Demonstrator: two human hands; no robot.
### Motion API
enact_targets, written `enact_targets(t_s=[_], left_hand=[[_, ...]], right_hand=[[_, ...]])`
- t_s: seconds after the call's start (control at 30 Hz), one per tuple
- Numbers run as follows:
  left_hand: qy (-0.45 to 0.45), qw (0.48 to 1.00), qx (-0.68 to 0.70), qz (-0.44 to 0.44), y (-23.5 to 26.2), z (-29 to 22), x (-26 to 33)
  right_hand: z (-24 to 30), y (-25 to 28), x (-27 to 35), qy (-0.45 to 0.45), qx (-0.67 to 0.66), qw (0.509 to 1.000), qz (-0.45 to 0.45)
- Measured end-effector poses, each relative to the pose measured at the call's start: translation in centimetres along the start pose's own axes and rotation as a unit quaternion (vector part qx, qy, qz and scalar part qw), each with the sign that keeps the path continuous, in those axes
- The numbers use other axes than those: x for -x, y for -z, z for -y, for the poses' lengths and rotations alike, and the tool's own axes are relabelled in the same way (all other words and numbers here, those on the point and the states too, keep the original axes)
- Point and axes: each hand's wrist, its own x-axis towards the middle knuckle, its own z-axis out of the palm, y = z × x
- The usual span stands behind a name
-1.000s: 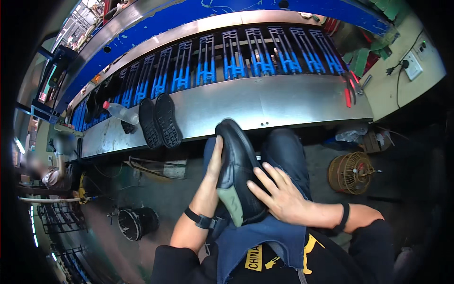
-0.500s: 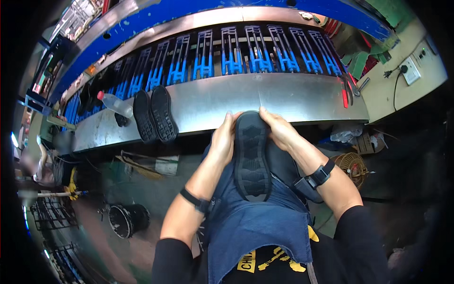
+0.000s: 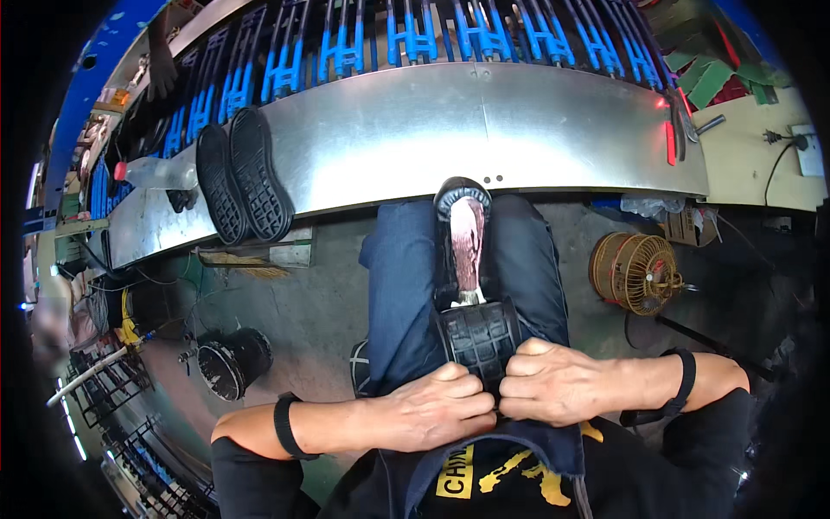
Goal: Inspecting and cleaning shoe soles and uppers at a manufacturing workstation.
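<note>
On my lap lies a black shoe upper [image 3: 468, 246], its pinkish, streaked underside facing up and its far end near the bench edge. A black rubber shoe sole [image 3: 478, 333] with a blocky tread covers the near end of it. My left hand [image 3: 432, 408] is closed on the left side of the sole's near end. Opposite it, the fingers of my right hand [image 3: 553, 381] curl tightly round the right side. My knuckles almost meet, and they hide the sole's near tip.
Two black soles [image 3: 246, 173] lean at the left of the metal bench [image 3: 380, 143], beside a clear bottle [image 3: 160, 172] with a red cap. Blue metal frames [image 3: 411, 39] line its back. A black bucket [image 3: 233, 363] and a wicker basket [image 3: 638, 272] stand on the floor.
Both hands have come from the far end of the sole to its near end, close to my body. The sole's blocky tread and the upper's pinkish underside now show. The view has shifted.
</note>
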Motion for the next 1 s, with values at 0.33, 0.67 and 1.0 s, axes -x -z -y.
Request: enact_targets(t_s=[0.33, 0.67, 1.0], left_hand=[[0.151, 0.939, 0.209, -0.226, 8.5, 8.7, -3.0], [0.293, 0.904, 0.210, -0.230, 10.8, 14.0, -4.6], [0.184, 0.932, 0.166, -0.263, 10.2, 8.9, -3.5]], right_hand=[[-9.0, 6.7, -3.4, -0.155, -0.190, 0.945, -0.218], [-14.0, 6.3, -5.2, -0.311, -0.200, 0.903, -0.218], [-11.2, 5.3, -4.4, -0.182, -0.456, 0.829, -0.268]])
